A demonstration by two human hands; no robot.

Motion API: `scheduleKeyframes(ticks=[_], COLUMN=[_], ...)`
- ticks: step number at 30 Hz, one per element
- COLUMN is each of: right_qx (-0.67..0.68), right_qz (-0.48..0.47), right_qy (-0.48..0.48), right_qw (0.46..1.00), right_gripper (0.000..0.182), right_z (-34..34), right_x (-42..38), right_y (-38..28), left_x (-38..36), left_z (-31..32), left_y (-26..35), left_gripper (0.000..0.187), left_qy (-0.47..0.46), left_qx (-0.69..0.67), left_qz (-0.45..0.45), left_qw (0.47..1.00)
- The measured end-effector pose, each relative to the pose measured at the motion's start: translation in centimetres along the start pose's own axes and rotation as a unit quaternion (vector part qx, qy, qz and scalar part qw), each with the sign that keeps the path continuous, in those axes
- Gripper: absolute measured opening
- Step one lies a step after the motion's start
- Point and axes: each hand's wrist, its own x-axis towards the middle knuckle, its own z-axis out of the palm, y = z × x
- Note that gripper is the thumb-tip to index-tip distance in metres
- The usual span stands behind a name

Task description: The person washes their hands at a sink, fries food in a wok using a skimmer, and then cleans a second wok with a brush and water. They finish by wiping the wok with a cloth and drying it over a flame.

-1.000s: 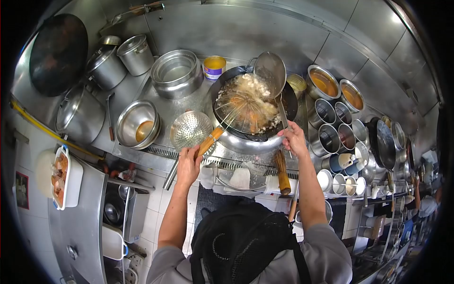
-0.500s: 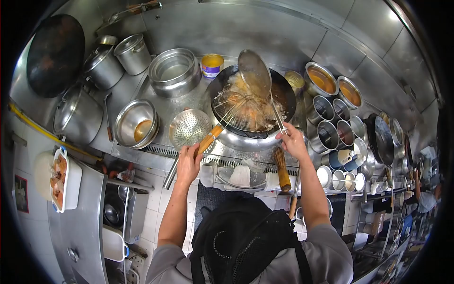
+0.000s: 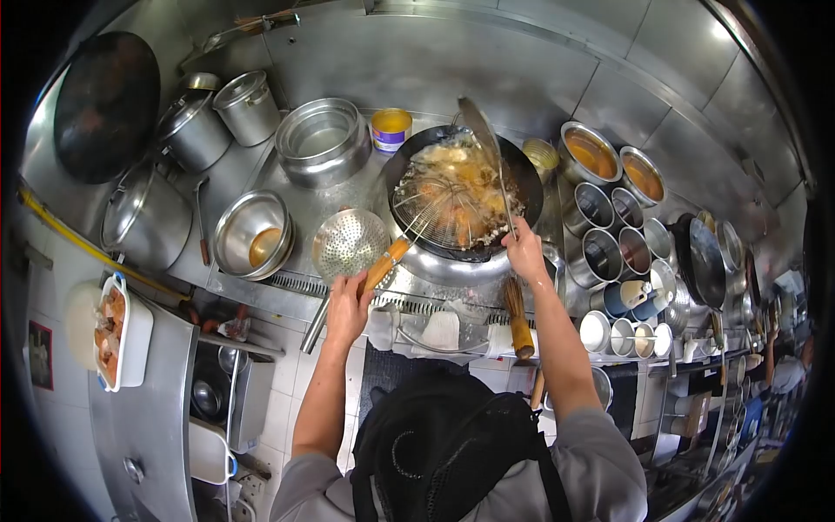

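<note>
Food (image 3: 459,165) bubbles in the wok (image 3: 525,178), partly under a wire skimmer (image 3: 445,214). The hands are apart, the left (image 3: 349,304) closed on the skimmer's wooden handle, the right (image 3: 525,250) on an upright strainer (image 3: 484,137), the long handles probably sparing them heat. A perforated ladle (image 3: 350,242) rests on the steel surface (image 3: 300,204); another person (image 3: 788,374) stands across the kitchen.

The left hand (image 3: 349,309) grips the wooden handle of a wire spider strainer (image 3: 439,209) in the wok (image 3: 530,187), among frying food (image 3: 470,174) (bubbling, golden). The right hand (image 3: 526,252) holds a long-handled skimmer (image 3: 482,130), tilted nearly edge-on above it.
</note>
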Motion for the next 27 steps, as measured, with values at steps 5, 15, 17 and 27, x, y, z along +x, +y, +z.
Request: scheduleKeyframes(ticks=[5, 15, 17, 27], right_qx=[0.213, 0.175, 0.007, 0.195], right_qz=[0.142, 0.173, 0.054, 0.18], right_qy=[-0.077, -0.103, -0.084, -0.065], right_qw=[0.964, 0.964, 0.995, 0.962], right_gripper=[0.051, 0.048, 0.046, 0.048], right_z=[-0.8, 0.4, 0.0, -10.1], right_x=[-0.6, -0.2, 0.0, -11.5], right_y=[-0.8, -0.8, -0.5, -8.7], left_x=[-0.1, -0.4, -0.2, 1.8], left_z=[0.1, 0.3, 0.4, -0.2], left_y=[0.1, -0.1, -0.2, -2.4], left_gripper=[0.042, 0.042, 0.041, 0.041], left_qy=[-0.003, 0.0, 0.001, -0.013], left_qx=[-0.007, 0.001, -0.004, -0.017], left_qz=[-0.011, -0.014, -0.009, 0.009], left_qw=[1.0, 1.0, 1.0, 1.0])
